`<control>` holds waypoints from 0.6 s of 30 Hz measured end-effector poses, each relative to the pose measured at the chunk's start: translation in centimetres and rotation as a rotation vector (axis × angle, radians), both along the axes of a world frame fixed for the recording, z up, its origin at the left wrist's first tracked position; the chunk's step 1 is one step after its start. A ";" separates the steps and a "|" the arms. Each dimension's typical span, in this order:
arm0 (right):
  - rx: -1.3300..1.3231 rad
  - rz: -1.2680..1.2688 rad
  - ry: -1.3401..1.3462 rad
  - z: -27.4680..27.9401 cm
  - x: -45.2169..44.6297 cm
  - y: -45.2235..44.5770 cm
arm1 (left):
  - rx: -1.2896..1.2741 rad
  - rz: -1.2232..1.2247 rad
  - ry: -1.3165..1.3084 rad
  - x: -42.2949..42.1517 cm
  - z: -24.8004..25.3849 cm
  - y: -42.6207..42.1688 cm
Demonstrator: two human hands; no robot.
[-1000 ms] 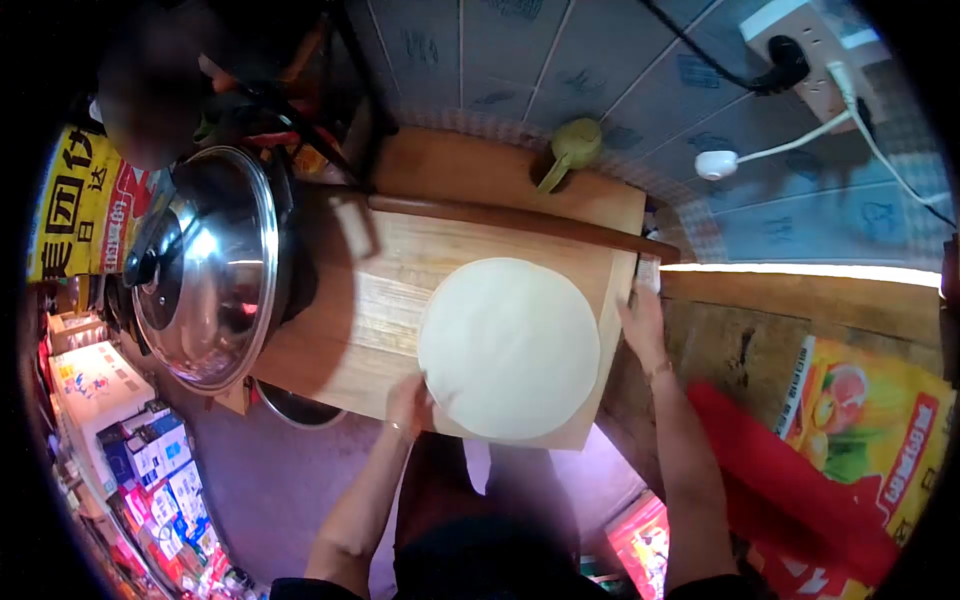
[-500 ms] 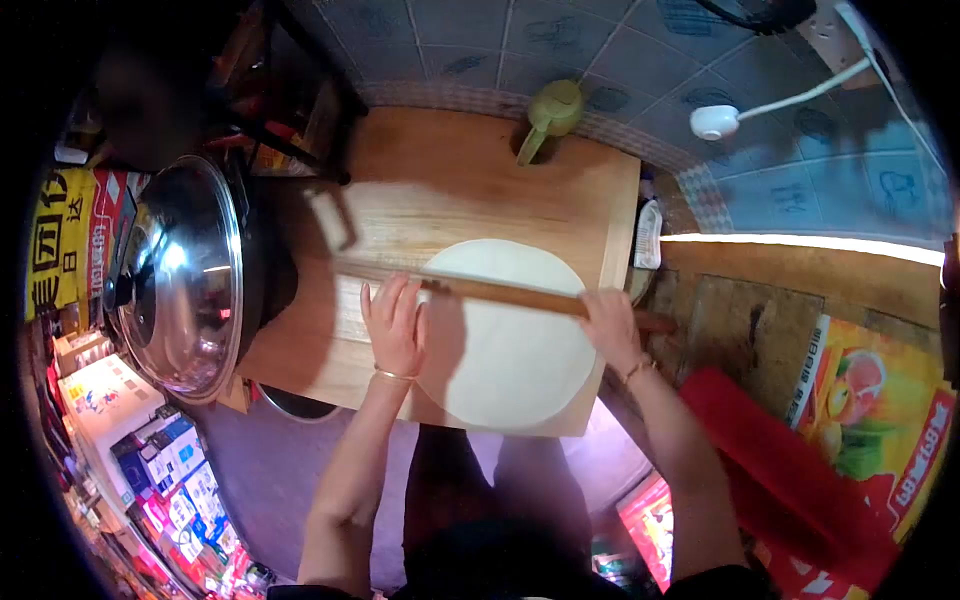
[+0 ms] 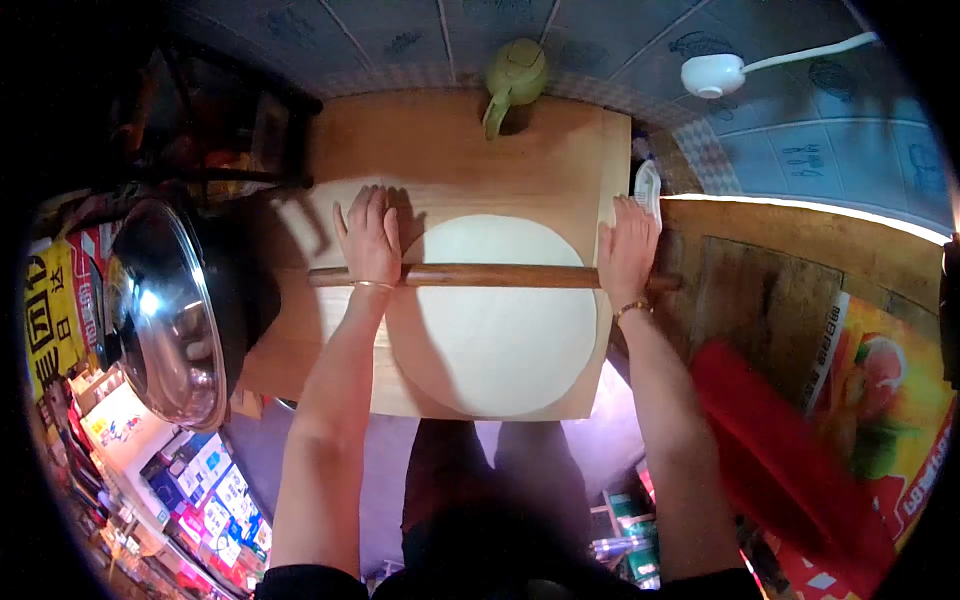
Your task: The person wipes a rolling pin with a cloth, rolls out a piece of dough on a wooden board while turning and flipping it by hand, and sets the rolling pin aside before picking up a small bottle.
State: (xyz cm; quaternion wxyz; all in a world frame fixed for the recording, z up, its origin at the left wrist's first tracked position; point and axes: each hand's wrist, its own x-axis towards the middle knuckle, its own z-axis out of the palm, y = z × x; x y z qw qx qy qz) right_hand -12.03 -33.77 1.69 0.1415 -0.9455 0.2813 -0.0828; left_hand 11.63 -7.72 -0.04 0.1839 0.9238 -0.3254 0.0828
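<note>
A large round sheet of pale, thin dough lies flat on the wooden board. Across its upper part rests a brown rolling pin, almost level from side to side. My left hand presses on the pin just left of the dough, its fingers stretched out past the wood. On the other side, my right hand lies over the pin near its right end, palm down and fingers extended. Neither hand is wrapped around the pin. The wood directly under both palms is hidden.
A green jug-like container stands at the board's back edge. Left of the board is a pot with a glass lid. A red cloth-like thing lies at right, beside a printed box. A white plug hangs by the tiled wall.
The rolling pin has gone from slanting to nearly level. Both hands have slid forward over it and their fingers have straightened. The view has shifted slightly.
</note>
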 end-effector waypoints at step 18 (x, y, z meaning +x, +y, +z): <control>-0.060 -0.134 0.180 -0.9 0.3 5.1 | 0.230 0.027 0.056 -2.5 -1.9 1.4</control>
